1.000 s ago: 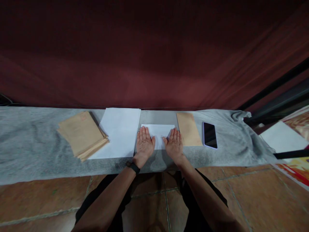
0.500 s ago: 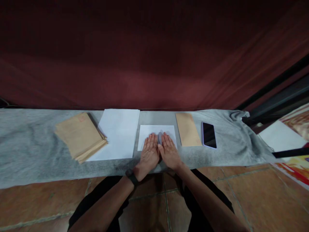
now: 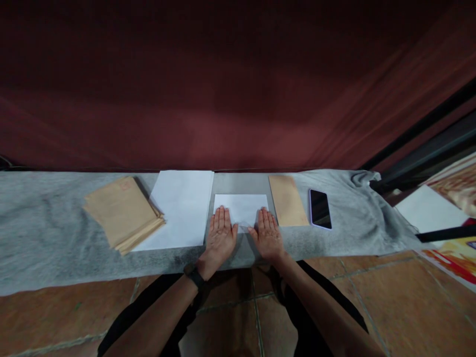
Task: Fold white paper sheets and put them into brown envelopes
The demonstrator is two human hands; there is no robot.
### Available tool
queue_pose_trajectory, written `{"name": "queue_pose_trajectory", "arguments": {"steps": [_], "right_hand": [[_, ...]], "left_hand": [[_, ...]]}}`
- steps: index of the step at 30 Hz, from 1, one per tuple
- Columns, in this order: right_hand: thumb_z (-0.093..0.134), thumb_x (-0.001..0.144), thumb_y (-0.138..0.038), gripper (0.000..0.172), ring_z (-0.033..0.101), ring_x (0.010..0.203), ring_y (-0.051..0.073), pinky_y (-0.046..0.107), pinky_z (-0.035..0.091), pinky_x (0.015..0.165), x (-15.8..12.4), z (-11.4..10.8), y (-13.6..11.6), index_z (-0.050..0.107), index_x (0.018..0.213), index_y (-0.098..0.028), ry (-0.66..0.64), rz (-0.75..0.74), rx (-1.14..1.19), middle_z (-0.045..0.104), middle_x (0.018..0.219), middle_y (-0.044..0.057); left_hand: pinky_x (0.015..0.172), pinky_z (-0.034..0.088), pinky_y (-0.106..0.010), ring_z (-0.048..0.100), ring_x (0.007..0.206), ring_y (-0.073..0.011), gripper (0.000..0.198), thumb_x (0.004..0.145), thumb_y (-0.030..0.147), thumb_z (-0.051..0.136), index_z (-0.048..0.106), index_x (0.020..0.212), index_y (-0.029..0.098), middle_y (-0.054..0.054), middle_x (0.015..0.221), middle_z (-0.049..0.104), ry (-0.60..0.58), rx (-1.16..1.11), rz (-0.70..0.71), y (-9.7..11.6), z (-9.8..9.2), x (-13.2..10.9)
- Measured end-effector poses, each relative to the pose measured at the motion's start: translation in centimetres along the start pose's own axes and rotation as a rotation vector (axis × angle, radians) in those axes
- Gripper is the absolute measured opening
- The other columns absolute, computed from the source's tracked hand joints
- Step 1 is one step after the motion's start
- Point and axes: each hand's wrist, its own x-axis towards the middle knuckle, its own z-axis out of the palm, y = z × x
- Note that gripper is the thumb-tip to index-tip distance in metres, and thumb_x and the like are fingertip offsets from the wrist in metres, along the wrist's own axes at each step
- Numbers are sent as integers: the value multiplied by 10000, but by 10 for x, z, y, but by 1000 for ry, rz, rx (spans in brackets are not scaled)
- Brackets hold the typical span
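Note:
A small white sheet of paper (image 3: 243, 206), which looks folded, lies on the grey cloth in front of me. My left hand (image 3: 221, 235) rests flat on its left part, fingers stretched forward. On the right part lies my right hand (image 3: 267, 235), also flat, with the thumb pointing inward. Neither hand grips anything. Just right of the paper is a single brown envelope (image 3: 289, 201). To the left, a stack of larger white sheets (image 3: 182, 208) lies partly under a fanned pile of brown envelopes (image 3: 122, 210).
The grey cloth (image 3: 364, 218) covers a long, narrow surface. A phone (image 3: 320, 209) with a pale purple edge lies right of the single envelope. A dark red curtain (image 3: 238, 134) hangs behind. Dark bars (image 3: 439, 134) and printed sheets (image 3: 455, 255) are at far right.
Both hands have slid apart across the paper, the left one leftward and the right one rightward. More of the paper's middle now shows between them.

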Motion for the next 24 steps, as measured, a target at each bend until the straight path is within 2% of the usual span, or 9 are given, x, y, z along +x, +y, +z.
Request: {"name": "queue_pose_trajectory", "arguments": {"steps": [8,11,13,18,20,24], "right_hand": [[362,1048,-488,717,300,1508,362,556,299,1207,-4,-3,3,331,1536,36,0,53,-30,332,1590,289],[340,1059,-448,655,283,1522,322,531,276,1229,7,-12,-2,332,1556,-20,-59,62,19,330,1610,231],[274,1073,-431,617,264,1535,263,475,263,1249,19,-18,-7,330,1568,-68,-137,16,95,326,1628,166],[115,1084,-421,621,307,1518,174,393,251,1263,46,-19,-17,414,1536,-119,-299,-38,258,393,1606,103],[127,1084,-433,614,298,1522,179,407,230,1269,54,-15,-19,434,1528,-140,-318,-63,256,380,1613,91],[154,1086,-425,584,278,1530,192,427,220,1266,68,-4,-19,434,1530,-169,-336,-69,208,345,1629,67]], "left_hand": [[1232,271,-561,235,1531,-333,634,1013,345,319,321,1527,-27,-273,1595,329,55,1,-42,-2,-6,1],[1247,258,-533,205,1543,-296,622,1014,323,321,283,1559,24,-225,1621,314,52,-11,68,9,-10,2],[1246,274,-510,212,1543,-272,600,1009,278,319,288,1563,48,-198,1621,333,10,-27,170,19,-9,2],[1231,287,-531,272,1523,-306,597,962,211,408,358,1535,50,-216,1588,386,-100,-28,360,34,-2,-4],[1234,283,-522,298,1514,-310,594,954,214,430,383,1522,46,-227,1582,390,-129,-25,392,35,-1,-5],[1229,299,-514,318,1506,-306,576,970,249,424,402,1502,29,-238,1571,399,-152,-46,369,35,-4,-5]]}}
